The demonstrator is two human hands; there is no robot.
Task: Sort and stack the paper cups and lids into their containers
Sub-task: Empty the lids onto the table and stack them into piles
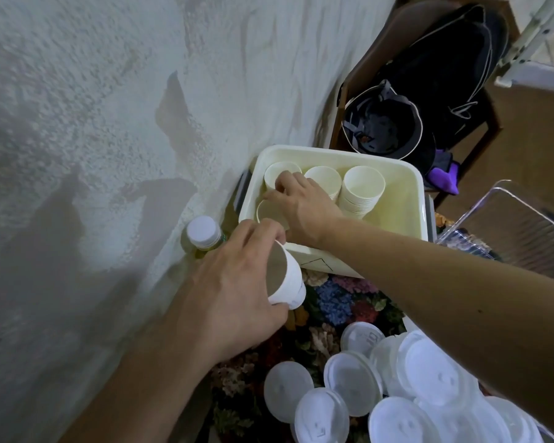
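Cups [60, 279] sit gripped in the left hand [237, 282]. Right hand [301, 203] pinches a stack [282, 177] at the bin's [410, 212] far-left corner; seat them squarely.

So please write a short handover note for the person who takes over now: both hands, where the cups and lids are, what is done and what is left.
Left hand: grips a short stack of white paper cups, tilted, just outside the bin.
Right hand: reaches into the cream plastic bin, fingers on the cup stacks at its left side; grip unclear.
Done: several stacks of cream paper cups stand in the bin.
Left: place the held cups; the white round plastic lids lie loose on the floral cloth; the clear plastic container shows no lids.
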